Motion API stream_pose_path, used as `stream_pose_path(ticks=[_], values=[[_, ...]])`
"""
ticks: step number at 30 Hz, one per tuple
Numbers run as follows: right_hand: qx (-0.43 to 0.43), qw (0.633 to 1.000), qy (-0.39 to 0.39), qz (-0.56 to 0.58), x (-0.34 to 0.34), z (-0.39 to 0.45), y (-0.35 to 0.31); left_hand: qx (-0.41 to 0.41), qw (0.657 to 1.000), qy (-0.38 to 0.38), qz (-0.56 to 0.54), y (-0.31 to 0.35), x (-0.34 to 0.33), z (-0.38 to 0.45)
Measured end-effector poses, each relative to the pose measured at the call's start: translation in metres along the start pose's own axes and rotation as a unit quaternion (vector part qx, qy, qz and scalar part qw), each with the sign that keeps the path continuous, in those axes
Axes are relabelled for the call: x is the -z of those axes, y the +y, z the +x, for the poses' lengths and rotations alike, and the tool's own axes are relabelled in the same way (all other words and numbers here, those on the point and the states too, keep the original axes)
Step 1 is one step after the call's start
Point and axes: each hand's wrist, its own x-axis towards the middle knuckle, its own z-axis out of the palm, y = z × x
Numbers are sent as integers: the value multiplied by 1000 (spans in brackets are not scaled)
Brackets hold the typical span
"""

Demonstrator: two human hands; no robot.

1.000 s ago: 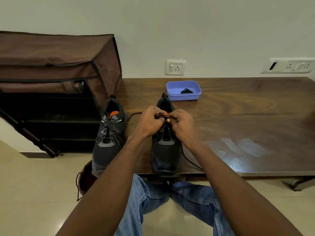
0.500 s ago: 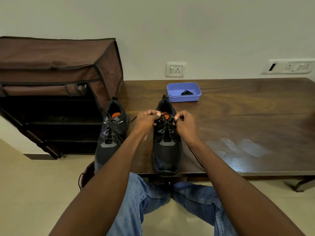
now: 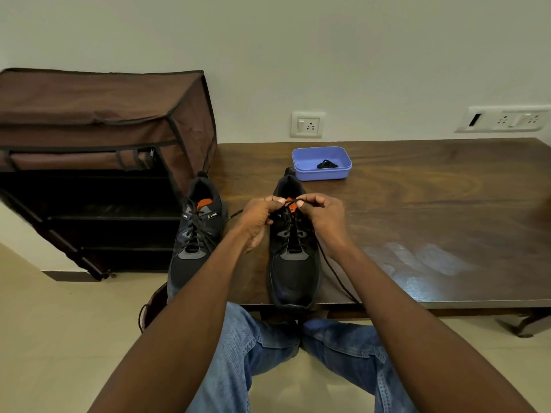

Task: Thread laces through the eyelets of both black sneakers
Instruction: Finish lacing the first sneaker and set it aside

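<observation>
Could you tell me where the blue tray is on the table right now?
In the head view, the blue tray sits at the table's far edge near the wall, just right of and beyond the sneaker being laced.

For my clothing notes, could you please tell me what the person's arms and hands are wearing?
Nothing is worn on either: the left hand and right hand are bare, with no gloves, rings, watch or bands visible. Both forearms show no sleeves. Below them are blue jeans.
</observation>
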Motion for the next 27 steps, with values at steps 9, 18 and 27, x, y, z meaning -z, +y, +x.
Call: stream_pose_path(ticks=[9,18,27], values=[[-94,983,18,160,7,-2,-14,0,985,11,-171,6,10,-3],[-122,937,99,312,39,8,-31,-56,902,182,-388,17,38,-12],[-197,920,340,2,59,19,-13,37,939,329,90,2,40,-12]])
